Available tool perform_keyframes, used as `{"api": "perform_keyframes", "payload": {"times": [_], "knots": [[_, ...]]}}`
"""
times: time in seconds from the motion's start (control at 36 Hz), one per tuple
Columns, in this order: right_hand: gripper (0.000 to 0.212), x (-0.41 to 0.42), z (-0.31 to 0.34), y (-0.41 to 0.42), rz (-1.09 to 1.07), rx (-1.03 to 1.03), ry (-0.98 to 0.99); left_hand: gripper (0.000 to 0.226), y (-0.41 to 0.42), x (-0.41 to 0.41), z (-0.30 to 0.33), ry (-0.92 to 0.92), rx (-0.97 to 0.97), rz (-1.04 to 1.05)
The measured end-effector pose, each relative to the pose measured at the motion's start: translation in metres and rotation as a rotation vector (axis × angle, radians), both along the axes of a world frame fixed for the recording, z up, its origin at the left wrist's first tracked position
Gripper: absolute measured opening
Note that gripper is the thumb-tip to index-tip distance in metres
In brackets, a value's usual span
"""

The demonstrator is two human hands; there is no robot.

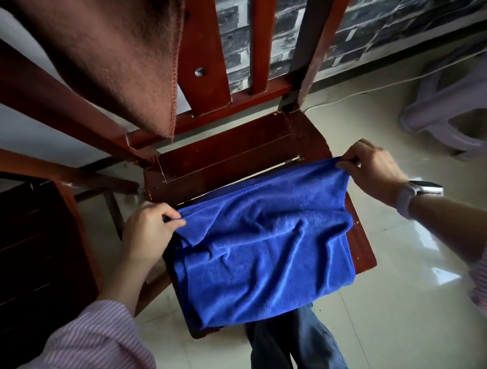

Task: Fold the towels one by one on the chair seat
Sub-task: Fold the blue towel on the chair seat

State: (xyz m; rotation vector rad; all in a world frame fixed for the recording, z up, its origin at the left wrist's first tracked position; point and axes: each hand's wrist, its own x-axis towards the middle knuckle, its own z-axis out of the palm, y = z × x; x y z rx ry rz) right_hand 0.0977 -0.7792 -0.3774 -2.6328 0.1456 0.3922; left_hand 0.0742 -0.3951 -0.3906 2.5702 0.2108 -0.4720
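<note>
Both hands pinched the towel's [262, 243] far corners, left hand [145, 228] mid-left, right hand [373, 167] right. That stretched its edge taut over the seat [225, 152] for folding.

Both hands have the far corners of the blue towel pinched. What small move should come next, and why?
Probably draw both corners toward the near edge to fold it in half. The left hand and right hand pinch the blue towel at its far corners; it lies rumpled on the chair seat.
</note>
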Motion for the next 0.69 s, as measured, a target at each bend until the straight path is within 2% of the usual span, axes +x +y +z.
{"api": "perform_keyframes", "payload": {"times": [0.14,0.36,0.5,0.69], "knots": [[0.014,-0.014,0.031,-0.003,-0.009,0.000,-0.059,0.013,0.007,-0.005,0.039,-0.114,-0.065,0.001],[0.010,-0.043,0.103,-0.004,0.036,0.015,-0.280,0.007,0.010,-0.023,0.120,-0.315,-0.106,-0.077],[0.017,-0.058,0.142,-0.010,0.074,0.032,-0.390,0.007,0.015,-0.030,0.161,-0.474,-0.102,-0.127],[0.022,-0.062,0.174,-0.019,0.042,0.090,-0.523,0.007,0.010,-0.040,0.200,-0.560,-0.178,-0.134]]}}
